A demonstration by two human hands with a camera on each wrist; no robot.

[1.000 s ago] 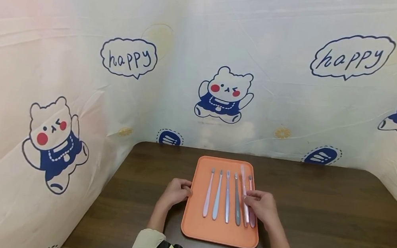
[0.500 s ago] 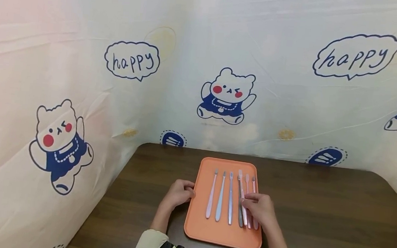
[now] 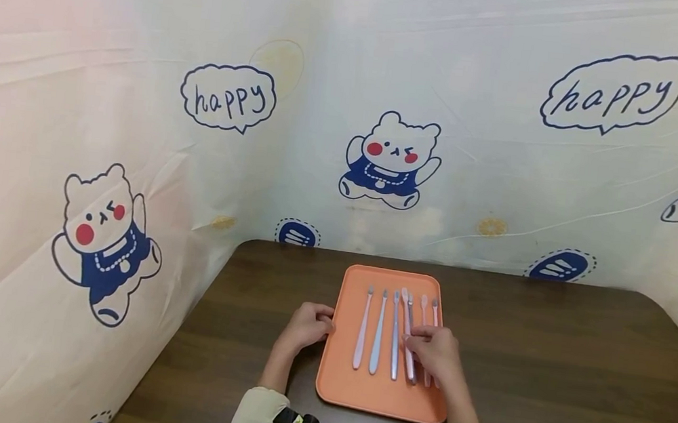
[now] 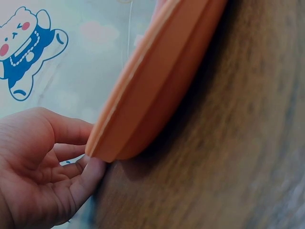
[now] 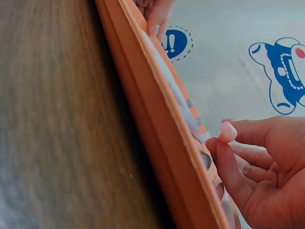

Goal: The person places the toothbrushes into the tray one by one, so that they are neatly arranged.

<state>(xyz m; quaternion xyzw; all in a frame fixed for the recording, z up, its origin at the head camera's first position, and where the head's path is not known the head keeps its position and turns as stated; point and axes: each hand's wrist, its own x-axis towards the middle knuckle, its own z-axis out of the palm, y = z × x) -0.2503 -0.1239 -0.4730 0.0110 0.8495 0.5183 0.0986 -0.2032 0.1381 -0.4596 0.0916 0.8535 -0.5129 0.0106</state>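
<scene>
An orange tray (image 3: 358,394) bears a row of slim toothbrushes: a pink toothbrush (image 3: 362,333) at the left, a light blue toothbrush (image 3: 377,338), a lavender toothbrush (image 3: 395,339) and others further right. My right hand (image 3: 436,349) pinches another pink toothbrush (image 3: 405,306) between thumb and fingers, over the grey toothbrush (image 3: 411,301), which it partly hides. In the right wrist view, the rounded pink handle end (image 5: 228,132) shows between the fingertips, beside the tray's rim. My left hand (image 3: 306,324) grips the tray's left edge, thumb and fingers meeting at its rim in the left wrist view.
The tray lies on a dark brown wooden table (image 3: 544,367). A pale curtain (image 3: 295,153) printed with bears and "happy" bubbles stands behind the table and along its sides. Two toothbrushes, including a pink one (image 3: 425,304), lie partly under my right hand.
My right hand has moved left with the pink toothbrush, from the tray's right side to over the grey one. My left hand keeps its grip on the tray edge.
</scene>
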